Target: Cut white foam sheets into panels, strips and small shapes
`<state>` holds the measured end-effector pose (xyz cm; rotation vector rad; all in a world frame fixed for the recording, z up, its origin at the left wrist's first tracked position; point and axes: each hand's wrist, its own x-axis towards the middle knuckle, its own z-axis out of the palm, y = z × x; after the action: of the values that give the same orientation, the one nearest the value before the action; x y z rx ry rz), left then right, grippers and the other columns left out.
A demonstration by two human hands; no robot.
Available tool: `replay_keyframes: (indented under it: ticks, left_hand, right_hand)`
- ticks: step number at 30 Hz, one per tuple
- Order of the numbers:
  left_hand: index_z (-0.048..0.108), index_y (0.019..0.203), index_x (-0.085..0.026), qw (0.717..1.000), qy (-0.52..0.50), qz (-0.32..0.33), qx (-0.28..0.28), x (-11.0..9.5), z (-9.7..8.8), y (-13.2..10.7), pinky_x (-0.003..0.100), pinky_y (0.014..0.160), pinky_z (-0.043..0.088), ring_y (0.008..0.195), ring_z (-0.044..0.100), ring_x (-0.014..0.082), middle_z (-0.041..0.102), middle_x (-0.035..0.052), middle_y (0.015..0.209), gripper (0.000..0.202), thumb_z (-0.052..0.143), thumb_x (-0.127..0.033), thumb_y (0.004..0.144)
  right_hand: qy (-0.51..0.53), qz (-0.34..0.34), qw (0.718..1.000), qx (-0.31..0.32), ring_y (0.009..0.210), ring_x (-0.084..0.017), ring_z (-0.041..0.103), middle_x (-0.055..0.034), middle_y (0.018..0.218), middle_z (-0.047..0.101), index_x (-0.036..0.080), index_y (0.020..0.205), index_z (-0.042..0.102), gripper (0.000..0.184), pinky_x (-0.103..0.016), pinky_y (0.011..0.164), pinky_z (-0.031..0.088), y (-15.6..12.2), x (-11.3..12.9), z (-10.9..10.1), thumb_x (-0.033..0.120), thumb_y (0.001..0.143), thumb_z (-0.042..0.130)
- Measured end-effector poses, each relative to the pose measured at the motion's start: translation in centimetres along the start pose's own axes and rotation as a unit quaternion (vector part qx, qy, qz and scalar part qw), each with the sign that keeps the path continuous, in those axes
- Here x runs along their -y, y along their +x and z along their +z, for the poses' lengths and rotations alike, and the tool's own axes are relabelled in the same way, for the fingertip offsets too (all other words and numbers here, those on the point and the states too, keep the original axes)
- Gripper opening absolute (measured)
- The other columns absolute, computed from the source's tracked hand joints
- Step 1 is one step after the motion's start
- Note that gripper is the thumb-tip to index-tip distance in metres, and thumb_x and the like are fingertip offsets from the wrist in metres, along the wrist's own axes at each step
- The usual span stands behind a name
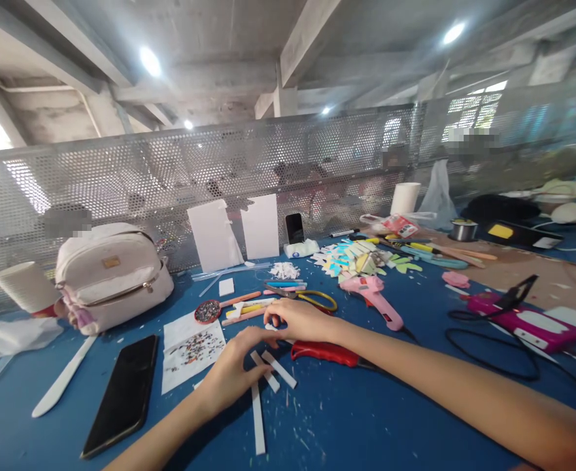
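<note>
My left hand rests on the blue table with its fingers curled over the ends of white foam strips that lie in a loose fan. My right hand is just behind it, fingers bent down and pinching a small white piece at the strips' far end. A red-handled cutter lies under my right wrist. One longer white strip runs toward me below the left hand.
A black phone and a paper sheet with coloured specks lie left. A white backpack, a pink glue gun, scissors, foam boards, coloured paper cutouts and black cables surround the hands. A perforated metal screen stands behind.
</note>
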<state>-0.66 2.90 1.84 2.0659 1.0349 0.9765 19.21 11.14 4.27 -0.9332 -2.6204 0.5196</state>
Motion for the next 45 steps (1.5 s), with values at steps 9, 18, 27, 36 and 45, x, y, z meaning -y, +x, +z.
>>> replay_keyframes:
  ticks: [9,18,27,36,45]
  left_hand:
    - [0.065,0.109,-0.017,0.979,-0.124,-0.069,-0.148,2.5,-0.8,0.8,0.04,0.092,0.054,0.098,0.07,0.0244,0.072,0.0128,0.107,0.034,0.068,-0.036,0.082]
    - [0.077,0.084,-0.013,0.969,-0.204,-0.078,-0.117,-0.8,0.9,0.1,0.033,0.085,0.057,0.083,0.073,0.0238,0.078,0.0105,0.086,0.03,0.076,-0.043,0.079]
    - [0.076,0.079,-0.016,0.965,-0.192,-0.054,-0.171,-0.6,0.4,-0.1,0.029,0.077,0.056,0.082,0.071,0.0217,0.077,0.008,0.086,0.029,0.074,-0.045,0.081]
    - [0.078,0.077,-0.018,0.978,-0.14,-0.034,-0.15,-0.7,-0.1,-0.4,0.031,0.082,0.053,0.083,0.069,0.0228,0.077,0.0067,0.083,0.024,0.075,-0.041,0.082]
    - [0.079,0.069,-0.016,0.969,-0.151,-0.072,-0.184,-0.9,0.4,-0.3,0.029,0.07,0.055,0.072,0.071,0.0233,0.076,0.0077,0.071,0.028,0.077,-0.044,0.076]
  right_hand:
    - [0.136,-0.07,0.98,-0.13,0.082,-0.015,0.065,-0.0019,0.093,0.067,0.018,0.108,0.063,0.02,-0.024,0.069,0.05,0.4,2.2,-0.3,0.013,0.089,0.062]
    - [0.14,-0.169,0.957,-0.189,0.092,-0.018,0.059,-0.0026,0.101,0.066,0.022,0.111,0.063,0.018,-0.035,0.09,0.046,-1.0,5.5,0.3,0.017,0.093,0.062]
    - [0.074,-0.177,0.956,-0.223,0.093,-0.019,0.056,-0.0019,0.096,0.066,0.019,0.092,0.066,0.007,-0.032,0.083,0.044,-1.1,5.5,-0.4,0.016,0.09,0.073]
    - [0.015,-0.182,0.974,-0.137,0.094,-0.018,0.056,0.0007,0.091,0.062,0.021,0.086,0.064,0.014,-0.031,0.084,0.045,-1.0,5.5,-1.8,0.014,0.088,0.075]
    - [-0.027,-0.181,0.971,-0.156,0.094,-0.023,0.051,-0.0061,0.097,0.058,0.019,0.092,0.056,0.008,-0.037,0.081,0.042,-1.1,5.8,-0.7,0.012,0.096,0.059]
